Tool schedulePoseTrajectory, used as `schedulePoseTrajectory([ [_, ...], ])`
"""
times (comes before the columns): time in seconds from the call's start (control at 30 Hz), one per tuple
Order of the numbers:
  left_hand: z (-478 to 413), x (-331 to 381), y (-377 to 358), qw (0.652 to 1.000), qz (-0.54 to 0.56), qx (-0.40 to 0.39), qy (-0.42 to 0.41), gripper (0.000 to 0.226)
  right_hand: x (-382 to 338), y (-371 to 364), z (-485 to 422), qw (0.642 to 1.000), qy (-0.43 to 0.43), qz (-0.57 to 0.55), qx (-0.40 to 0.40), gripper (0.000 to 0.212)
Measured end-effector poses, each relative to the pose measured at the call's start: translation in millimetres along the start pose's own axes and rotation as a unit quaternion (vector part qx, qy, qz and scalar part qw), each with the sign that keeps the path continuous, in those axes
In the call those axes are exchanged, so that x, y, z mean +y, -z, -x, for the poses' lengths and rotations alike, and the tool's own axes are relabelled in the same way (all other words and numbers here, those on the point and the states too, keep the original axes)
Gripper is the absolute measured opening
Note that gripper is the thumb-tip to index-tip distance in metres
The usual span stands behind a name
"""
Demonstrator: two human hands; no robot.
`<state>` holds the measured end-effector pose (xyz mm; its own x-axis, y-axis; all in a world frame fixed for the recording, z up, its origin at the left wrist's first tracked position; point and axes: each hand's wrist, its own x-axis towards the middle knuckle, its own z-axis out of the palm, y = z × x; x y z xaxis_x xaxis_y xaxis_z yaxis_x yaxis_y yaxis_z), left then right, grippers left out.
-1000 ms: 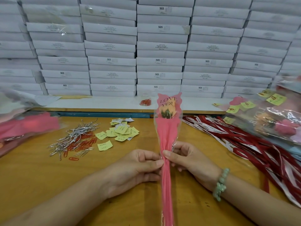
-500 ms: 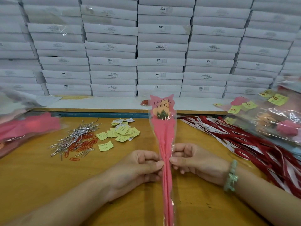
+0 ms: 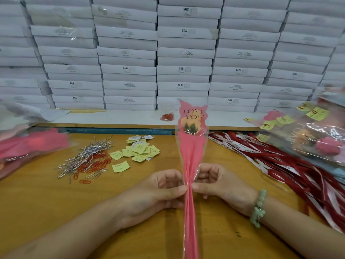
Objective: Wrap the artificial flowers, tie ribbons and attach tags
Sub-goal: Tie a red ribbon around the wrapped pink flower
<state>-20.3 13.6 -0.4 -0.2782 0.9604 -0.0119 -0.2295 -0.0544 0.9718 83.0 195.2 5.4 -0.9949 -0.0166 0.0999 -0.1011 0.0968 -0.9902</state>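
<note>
Wall of shut white boxes point(image 3: 184, 53) behind wooden table point(image 3: 37, 212), contents unseen. Clear bag point(image 3: 317, 144) at right holds finished tagged flowers. pink sleeve point(image 3: 192, 156) with orange flower point(image 3: 191, 124) inside stands upright over mid-table, left hand point(image 3: 158, 191) and right hand point(image 3: 220, 184) both pinching its neck. Small bag point(image 3: 167, 116) holds red clips.

A wooden table point(image 3: 37, 202) carries the supplies. On its left part a heap of silver twist ties point(image 3: 87, 156) overlaps a scatter of red paper clips point(image 3: 97, 164). Just right of them lie yellow tags point(image 3: 140, 149), one apart on the near side. Red ribbons point(image 3: 280, 161) spread over the right part. Pink wrappers in plastic point(image 3: 31, 144) lie at the left edge, and wrapped flowers point(image 3: 317, 139) are piled at far right. Beyond the table, a white ledge point(image 3: 112, 118) holds stacked white boxes point(image 3: 184, 70) and a small bag of red clips point(image 3: 167, 116).
</note>
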Motion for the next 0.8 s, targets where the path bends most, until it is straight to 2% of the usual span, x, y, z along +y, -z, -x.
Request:
schedulePoseTrajectory([
  [0.2, 2.3, 3.3, 0.5, 0.999, 0.014, -0.034, 0.009, 0.015, 0.4, -3.2, 0.3, 1.000, 0.011, 0.013, 0.011, 0.023],
  [0.4, 1.6, 0.7, 0.9, 1.000, 0.018, -0.010, -0.002, 0.019, -0.7, -4.9, 0.7, 1.000, 0.024, 0.013, 0.007, 0.015],
  [0.63, 0.4, -0.7, 0.7, 0.999, 0.033, 0.010, -0.009, 0.034, 2.8, -5.0, -0.4, 0.999, 0.042, 0.012, 0.022, 0.019],
  [0.73, 1.0, -1.6, -0.1, 0.999, 0.044, 0.011, -0.029, 0.031, 2.1, -4.0, -1.5, 0.999, 0.044, 0.015, 0.018, 0.016],
  [0.8, 2.1, -1.3, -1.1, 0.998, 0.052, 0.009, -0.044, 0.031, 1.5, 1.5, -3.8, 1.000, 0.025, 0.004, 0.000, 0.022],
])
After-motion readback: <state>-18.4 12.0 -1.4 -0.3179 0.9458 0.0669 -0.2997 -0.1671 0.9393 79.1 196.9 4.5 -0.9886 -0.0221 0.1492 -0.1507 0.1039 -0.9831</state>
